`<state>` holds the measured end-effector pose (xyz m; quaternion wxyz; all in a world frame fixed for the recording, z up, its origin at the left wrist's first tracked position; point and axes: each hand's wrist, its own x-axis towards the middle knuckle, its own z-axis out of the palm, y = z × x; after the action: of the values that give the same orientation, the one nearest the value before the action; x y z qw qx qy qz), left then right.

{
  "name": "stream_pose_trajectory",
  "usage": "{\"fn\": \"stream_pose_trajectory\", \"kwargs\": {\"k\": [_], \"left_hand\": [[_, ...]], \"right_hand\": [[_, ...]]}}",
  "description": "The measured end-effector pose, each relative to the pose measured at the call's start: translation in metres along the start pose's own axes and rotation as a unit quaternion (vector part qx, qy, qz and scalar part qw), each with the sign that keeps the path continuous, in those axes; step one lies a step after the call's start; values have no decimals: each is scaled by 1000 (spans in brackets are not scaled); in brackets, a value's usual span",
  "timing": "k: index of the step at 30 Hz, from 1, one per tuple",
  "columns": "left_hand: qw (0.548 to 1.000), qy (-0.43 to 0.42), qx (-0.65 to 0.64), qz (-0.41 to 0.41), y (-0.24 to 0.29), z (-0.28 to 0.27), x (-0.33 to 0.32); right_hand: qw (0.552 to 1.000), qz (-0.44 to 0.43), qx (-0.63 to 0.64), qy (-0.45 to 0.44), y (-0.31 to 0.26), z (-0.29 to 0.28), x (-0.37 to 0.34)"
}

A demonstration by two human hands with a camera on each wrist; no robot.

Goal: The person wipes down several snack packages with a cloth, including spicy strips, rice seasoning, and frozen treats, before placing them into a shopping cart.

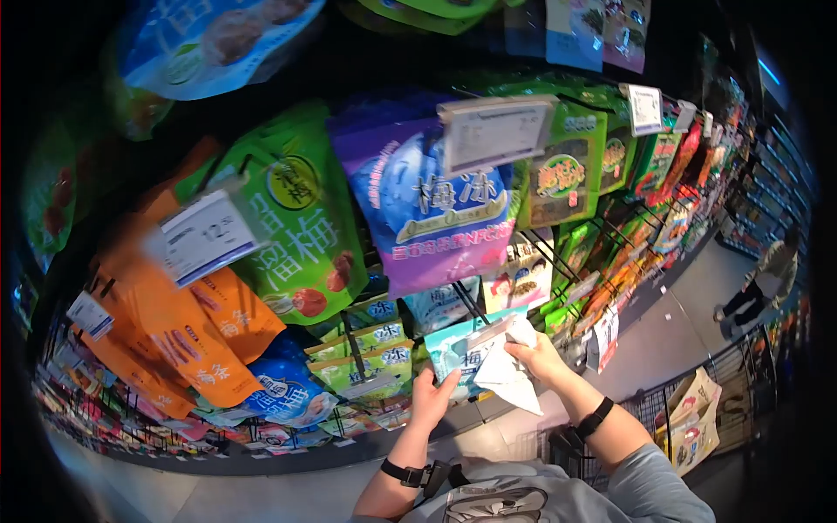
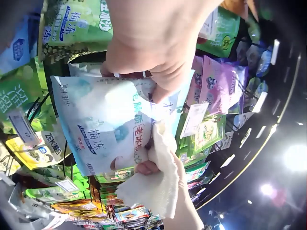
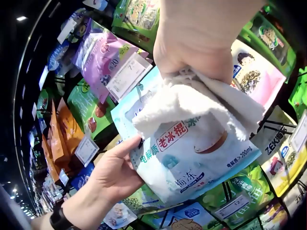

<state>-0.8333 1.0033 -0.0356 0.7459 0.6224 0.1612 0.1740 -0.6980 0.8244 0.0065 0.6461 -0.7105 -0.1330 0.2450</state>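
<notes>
A light blue snack bag (image 1: 444,348) (image 2: 105,120) (image 3: 192,163) is held in front of the rack. My left hand (image 1: 432,397) (image 2: 148,43) (image 3: 115,175) grips its side edge, with the thumb on the front. A white cloth (image 1: 508,375) (image 2: 156,184) (image 3: 192,105) hangs from my right hand (image 1: 534,356) (image 2: 148,166) (image 3: 196,52), which pinches it against the bag's upper part. Folds of the cloth cover part of the bag's front and some of the right fingers.
Hanging snack bags surround the hands: a purple bag (image 1: 427,209) above, green bags (image 1: 301,218) and orange bags (image 1: 205,331) at the left. Price tags (image 1: 207,228) stick out from the hooks. At the right are a wire cart (image 1: 645,418) holding a paper bag (image 1: 695,418), and a person (image 1: 767,279) in the aisle.
</notes>
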Motion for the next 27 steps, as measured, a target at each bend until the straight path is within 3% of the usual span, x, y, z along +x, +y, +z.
{"fn": "stream_pose_trajectory", "kwargs": {"k": [6,7,12,14,15,17,20,21,22,23,24,27], "left_hand": [[970,-178,-150,-78,-4,1,-39],[962,-240,-100,-86,-4,2,-44],[952,-284,-57,-95,-34,24,-61],[916,-272,-176,-239,-41,29,-61],[907,-273,-188,-259,-40,32,-62],[897,-278,-198,-283,-40,41,-63],[888,-279,-202,-306,-31,60,-66],[888,-275,-211,-303,-25,68,-68],[888,-271,-221,-298,-20,77,-68],[887,-277,-218,-298,-18,86,-68],[886,-281,-223,-294,-16,95,-68],[890,-316,-221,-244,-21,118,-72]], "right_hand": [[990,85,106,-45,-11,-16,-65],[986,101,119,-50,-8,-21,-71],[975,163,152,-22,3,-46,-96],[980,152,125,-1,2,-64,-98],[974,200,102,39,-13,-75,-103],[981,76,123,130,-19,-92,-109],[952,-66,131,270,-40,-108,-123],[950,-109,132,260,-49,-107,-129],[962,-106,88,236,-49,-109,-135],[942,-276,10,190,-53,-100,-137],[893,-320,-264,175,-49,-100,-139],[764,-329,-551,-61,-45,-61,-149]]}}
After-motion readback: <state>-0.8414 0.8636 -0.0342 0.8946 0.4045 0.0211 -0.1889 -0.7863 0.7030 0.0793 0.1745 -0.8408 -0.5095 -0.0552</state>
